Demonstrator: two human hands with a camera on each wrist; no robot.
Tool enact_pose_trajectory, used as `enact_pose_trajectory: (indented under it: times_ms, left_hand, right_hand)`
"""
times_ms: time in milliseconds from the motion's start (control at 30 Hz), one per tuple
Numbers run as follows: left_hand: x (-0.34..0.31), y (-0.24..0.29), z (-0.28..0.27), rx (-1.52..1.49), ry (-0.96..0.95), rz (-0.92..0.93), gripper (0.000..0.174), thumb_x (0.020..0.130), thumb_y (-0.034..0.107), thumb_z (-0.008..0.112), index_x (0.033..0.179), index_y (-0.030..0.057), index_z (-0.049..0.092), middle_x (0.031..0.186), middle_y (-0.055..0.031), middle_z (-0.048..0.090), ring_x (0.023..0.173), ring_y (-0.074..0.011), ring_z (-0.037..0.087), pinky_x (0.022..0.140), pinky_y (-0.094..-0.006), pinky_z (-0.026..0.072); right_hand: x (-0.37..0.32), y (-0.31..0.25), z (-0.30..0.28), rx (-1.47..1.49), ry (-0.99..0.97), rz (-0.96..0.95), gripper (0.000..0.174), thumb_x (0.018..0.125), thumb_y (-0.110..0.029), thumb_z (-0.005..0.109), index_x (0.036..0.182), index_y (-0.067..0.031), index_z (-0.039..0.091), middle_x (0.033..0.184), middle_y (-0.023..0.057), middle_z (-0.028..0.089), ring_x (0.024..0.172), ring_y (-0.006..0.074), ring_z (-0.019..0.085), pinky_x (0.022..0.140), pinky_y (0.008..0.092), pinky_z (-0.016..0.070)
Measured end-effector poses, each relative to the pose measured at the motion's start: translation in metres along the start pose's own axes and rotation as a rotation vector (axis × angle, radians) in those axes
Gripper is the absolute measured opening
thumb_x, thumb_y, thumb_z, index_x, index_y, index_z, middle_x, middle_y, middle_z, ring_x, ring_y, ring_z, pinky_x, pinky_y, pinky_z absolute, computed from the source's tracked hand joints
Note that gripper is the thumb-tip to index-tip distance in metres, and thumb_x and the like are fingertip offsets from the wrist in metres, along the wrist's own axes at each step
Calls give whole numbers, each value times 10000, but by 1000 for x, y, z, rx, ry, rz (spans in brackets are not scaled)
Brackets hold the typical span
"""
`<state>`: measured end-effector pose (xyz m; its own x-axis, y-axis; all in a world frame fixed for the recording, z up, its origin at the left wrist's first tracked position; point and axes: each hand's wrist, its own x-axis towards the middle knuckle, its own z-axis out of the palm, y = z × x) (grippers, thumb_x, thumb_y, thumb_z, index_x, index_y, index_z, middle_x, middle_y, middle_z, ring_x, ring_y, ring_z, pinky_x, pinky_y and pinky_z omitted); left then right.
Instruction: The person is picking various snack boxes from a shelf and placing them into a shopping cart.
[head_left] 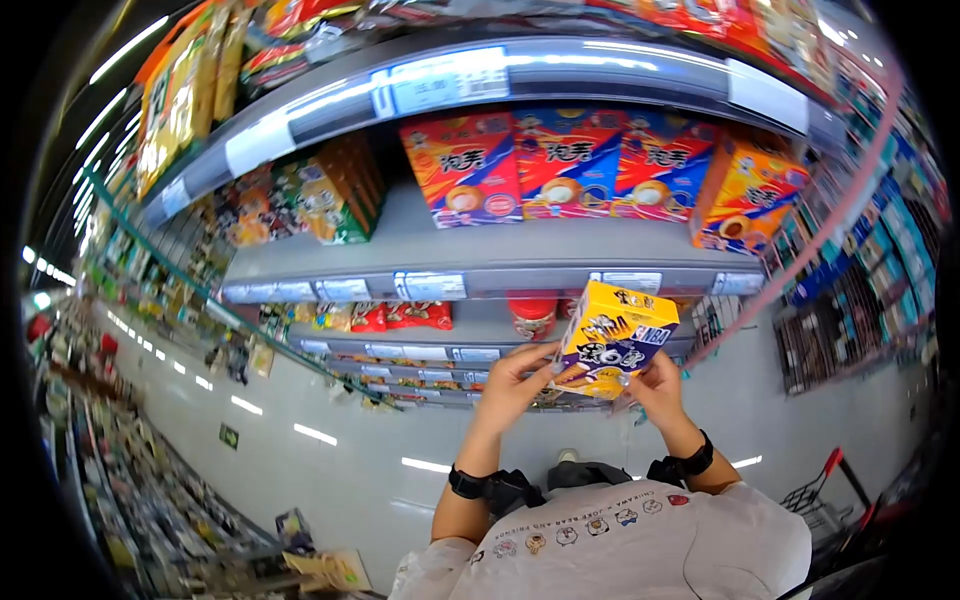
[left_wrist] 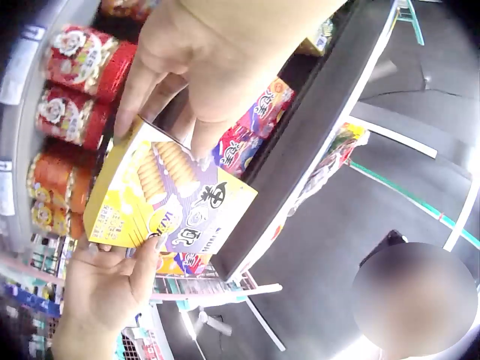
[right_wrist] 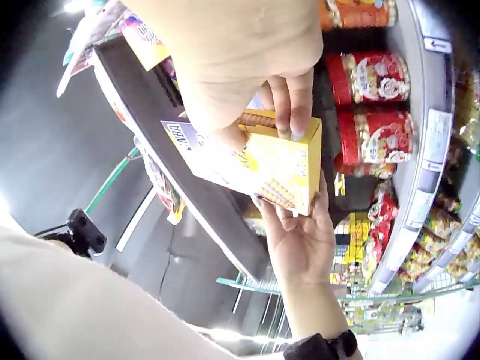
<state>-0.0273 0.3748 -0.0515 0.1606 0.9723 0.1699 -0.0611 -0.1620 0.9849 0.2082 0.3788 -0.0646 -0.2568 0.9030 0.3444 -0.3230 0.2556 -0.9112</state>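
A yellow and purple snack box is held between both hands in front of the shelves, its printed front tilted up. The left hand grips its left lower side; in the left wrist view the thumb and fingers of the left hand pinch one end of the box. At the other end, the right hand holds the lower right corner; in the right wrist view the fingers of the right hand curl over the edge of the box.
Red, blue and orange boxes stand on the shelf ahead, green boxes to their left. Red-lidded jars fill a lower shelf. A shopping cart is at the lower right. In the left wrist view a person's blurred head shows.
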Motion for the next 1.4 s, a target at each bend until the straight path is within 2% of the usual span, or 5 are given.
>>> enact_pose_trajectory:
  times_ms: [333,667,800,867,1400]
  left_hand:
    - [-15,44,-100,211,497,312,282,870,19,558,1144,-45,585,1069,-109,604,938,-135,560,798,-243,446]
    - [-18,85,-289,274,979,556,337,982,186,386,867,-75,566,927,-50,506,787,-89,522,588,-191,441]
    - [-14,79,-378,480,1097,539,350,957,175,407,1185,-80,480,961,-92,494,823,-177,524,751,-274,447]
    - [-12,96,-389,898,1228,441,454,944,177,405,1318,-73,345,1129,-182,438,1060,-286,468,928,-337,364]
    - [37,89,-445,796,1158,567,617,875,120,482,1385,-68,190,1356,-264,313,1257,-363,352,1033,-409,286]
  right_hand:
    - [104,-16,115,-215,-238,-213,505,730,22,670,1197,50,478,867,49,562,659,56,548,601,212,477]
    - [198,-4,334,-565,-494,-530,359,783,-102,651,1061,23,461,837,157,574,711,265,621,621,336,507]
    - [249,19,419,-591,-527,-526,300,807,-196,611,944,17,449,838,250,577,752,422,578,642,469,454]
    - [270,40,453,-607,-530,-484,301,818,-195,594,950,31,446,826,264,587,762,429,585,630,480,453]
    - [337,94,500,-557,-423,-595,376,825,-206,563,1073,45,433,840,290,587,795,444,579,686,465,472]
